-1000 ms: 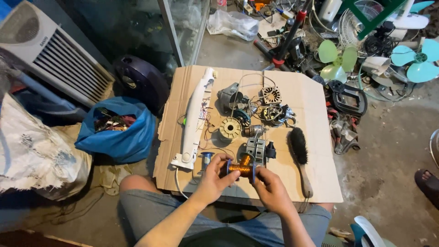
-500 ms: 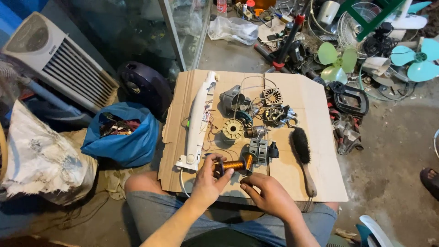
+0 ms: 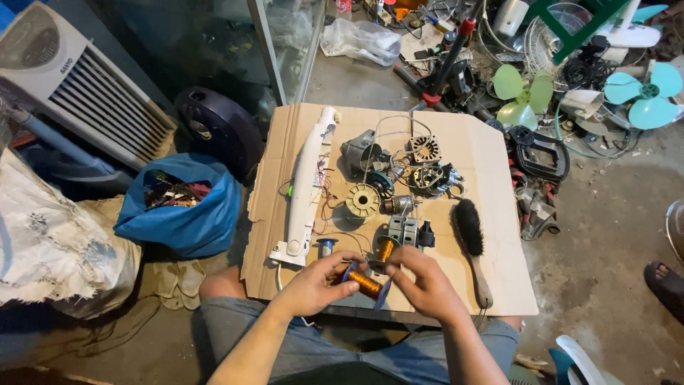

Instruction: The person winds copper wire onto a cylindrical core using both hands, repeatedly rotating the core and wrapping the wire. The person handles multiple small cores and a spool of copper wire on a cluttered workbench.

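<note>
My left hand point(image 3: 319, 284) and my right hand point(image 3: 426, 285) hold a small copper wire coil on a blue bobbin point(image 3: 366, 283) between them, just above the near edge of a cardboard sheet point(image 3: 491, 178). Right behind the coil lies a grey metal motor core with another copper coil point(image 3: 397, 239). Further back lie a round yellowish spool point(image 3: 363, 200), a motor rotor point(image 3: 397, 205), stator parts with wires point(image 3: 426, 175) and a grey housing point(image 3: 358, 152). A long white plastic casing point(image 3: 308, 185) lies at the left of the cardboard. A black brush with wooden handle point(image 3: 472, 241) lies at the right.
A blue bag of parts point(image 3: 182, 205) and a white sack point(image 3: 50, 242) sit on the floor at the left, behind them a white air cooler point(image 3: 78, 93) and a dark round device point(image 3: 217, 128). Green fan blades point(image 3: 524, 93), fan parts and tools crowd the back right. Another person's sandalled foot point(image 3: 666, 281) is at the right edge.
My hands have lifted the coil off the cardboard and drawn it nearer to me. The camera view has shifted slightly.
</note>
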